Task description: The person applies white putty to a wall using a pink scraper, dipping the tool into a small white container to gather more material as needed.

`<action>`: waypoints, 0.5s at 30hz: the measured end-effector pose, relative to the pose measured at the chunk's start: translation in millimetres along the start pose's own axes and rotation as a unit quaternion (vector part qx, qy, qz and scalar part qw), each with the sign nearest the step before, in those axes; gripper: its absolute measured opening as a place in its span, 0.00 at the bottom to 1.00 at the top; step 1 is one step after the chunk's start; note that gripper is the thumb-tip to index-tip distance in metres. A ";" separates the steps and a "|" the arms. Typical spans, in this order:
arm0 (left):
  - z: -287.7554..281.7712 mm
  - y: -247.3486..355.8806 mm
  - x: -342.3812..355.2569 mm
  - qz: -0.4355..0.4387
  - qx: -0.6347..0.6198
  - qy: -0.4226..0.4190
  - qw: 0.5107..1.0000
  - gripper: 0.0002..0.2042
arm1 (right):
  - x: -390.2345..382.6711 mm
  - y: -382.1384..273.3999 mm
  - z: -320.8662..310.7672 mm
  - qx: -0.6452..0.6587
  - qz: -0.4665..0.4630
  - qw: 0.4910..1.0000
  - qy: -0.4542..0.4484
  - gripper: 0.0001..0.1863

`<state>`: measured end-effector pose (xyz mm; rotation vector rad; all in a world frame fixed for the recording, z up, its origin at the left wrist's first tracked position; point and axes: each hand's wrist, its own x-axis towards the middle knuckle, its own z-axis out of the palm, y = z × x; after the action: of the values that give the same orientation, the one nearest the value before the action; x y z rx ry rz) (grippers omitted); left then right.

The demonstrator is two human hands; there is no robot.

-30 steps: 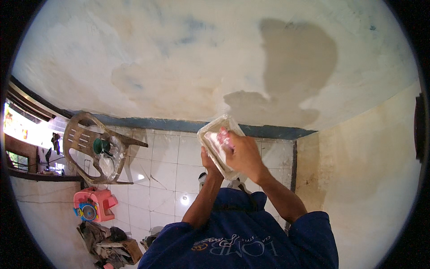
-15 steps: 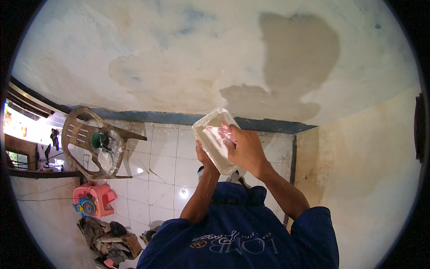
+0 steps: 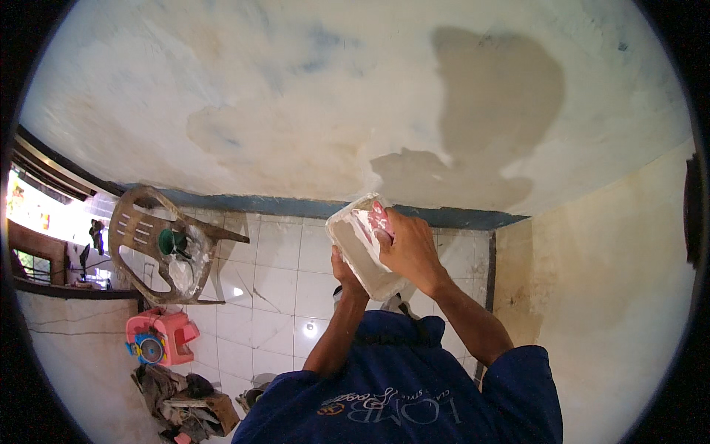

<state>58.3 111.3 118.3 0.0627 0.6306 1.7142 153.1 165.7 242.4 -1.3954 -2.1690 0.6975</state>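
Note:
A white rectangular tub (image 3: pixel 377 280), coated with dried paste, is held in front of my body. My left hand (image 3: pixel 347 272) is wrapped round its left side, thumb up along the wall. In the tub's far end lies wet white paste (image 3: pixel 361 219). My right hand (image 3: pixel 410 248) reaches over the right rim and grips a pink scraper (image 3: pixel 379 216) smeared with paste. The scraper's lower part is inside the tub; my fingers hide some of it.
Ahead rises a patchy whitish wall (image 3: pixel 296 111) with a blue base strip. At left stand a brown plastic chair (image 3: pixel 133 226) bearing a green cup (image 3: pixel 170 240) and a whitish bag (image 3: pixel 181 274), a pink stool (image 3: pixel 174 333), and a heap of cloths (image 3: pixel 159 388). White tiles (image 3: pixel 274 288) cover the floor.
The pink scraper has tilted more upright and moved toward the tub's far end with my right hand. The whole view has shifted slightly; both hands keep their holds.

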 end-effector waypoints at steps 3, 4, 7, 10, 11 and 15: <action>3.8 2.0 -0.2 0.006 0.018 0.015 1.000 0.36 | -5.0 -8.3 4.7 -0.010 -0.041 0.998 -0.037 0.14; -4.2 -3.6 4.3 0.007 -0.005 0.017 1.000 0.36 | -8.0 -12.0 8.9 -0.008 -0.051 0.998 -0.020 0.16; 9.9 1.9 0.1 -0.005 -0.003 0.024 1.000 0.36 | -1.2 -1.4 6.6 0.000 -0.009 1.000 0.013 0.18; 6.9 -0.1 0.4 -0.004 -0.027 -0.021 0.999 0.35 | 1.4 -6.5 1.3 0.003 -0.003 1.000 -0.018 0.17; 7.2 -0.5 0.0 -0.006 -0.035 -0.018 0.999 0.35 | -1.5 -8.6 3.0 0.002 -0.003 1.000 -0.019 0.17; 5.3 -0.6 -1.4 0.003 -0.013 -0.019 1.000 0.35 | -5.5 -10.8 7.6 -0.002 -0.006 0.999 -0.038 0.15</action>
<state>61.2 112.0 123.0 0.0788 0.5813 1.7222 143.0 155.6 242.9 -1.3786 -2.2374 0.7536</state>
